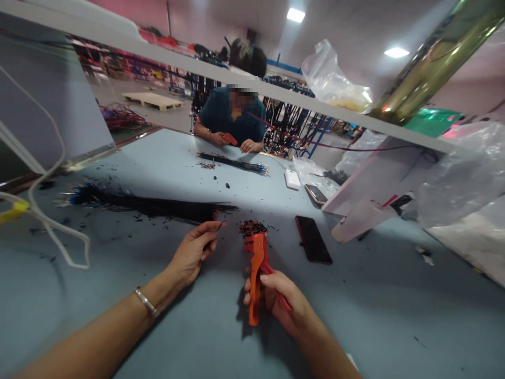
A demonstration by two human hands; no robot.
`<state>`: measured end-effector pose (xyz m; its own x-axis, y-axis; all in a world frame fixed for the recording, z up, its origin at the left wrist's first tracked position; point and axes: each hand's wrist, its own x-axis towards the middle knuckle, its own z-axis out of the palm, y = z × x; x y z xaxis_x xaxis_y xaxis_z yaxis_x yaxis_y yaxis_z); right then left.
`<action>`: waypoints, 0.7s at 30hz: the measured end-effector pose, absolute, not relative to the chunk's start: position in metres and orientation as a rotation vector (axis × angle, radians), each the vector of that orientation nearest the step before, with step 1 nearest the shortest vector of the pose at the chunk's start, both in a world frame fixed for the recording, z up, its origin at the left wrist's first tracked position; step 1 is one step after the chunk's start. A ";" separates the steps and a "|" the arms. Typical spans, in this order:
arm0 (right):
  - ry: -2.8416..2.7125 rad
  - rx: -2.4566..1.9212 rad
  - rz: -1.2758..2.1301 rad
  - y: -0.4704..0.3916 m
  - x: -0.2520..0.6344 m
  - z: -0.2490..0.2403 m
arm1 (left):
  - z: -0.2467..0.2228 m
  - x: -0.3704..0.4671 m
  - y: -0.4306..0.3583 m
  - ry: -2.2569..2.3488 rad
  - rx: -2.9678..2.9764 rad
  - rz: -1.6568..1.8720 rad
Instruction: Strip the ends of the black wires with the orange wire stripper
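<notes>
My left hand pinches the end of a thin black wire between thumb and fingers, beside the right end of a long bundle of black wires. Blue and metallic tips show at the bundle's left end. My right hand is wrapped round the handles of an orange and red wire stripper, whose head points away from me. Just beyond that head lies a small heap of dark and copper-coloured scraps on the grey-blue table.
A dark phone lies right of the tool; another phone and a white box are farther back. Across the table sits a person holding a red tool near a second wire bundle. A white cable loops at left.
</notes>
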<state>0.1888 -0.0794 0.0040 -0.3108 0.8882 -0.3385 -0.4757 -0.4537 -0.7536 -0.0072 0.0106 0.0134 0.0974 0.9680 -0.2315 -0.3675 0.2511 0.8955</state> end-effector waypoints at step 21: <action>-0.661 -0.919 1.881 -0.078 0.187 0.003 | 0.012 -0.007 0.008 1.092 1.004 1.072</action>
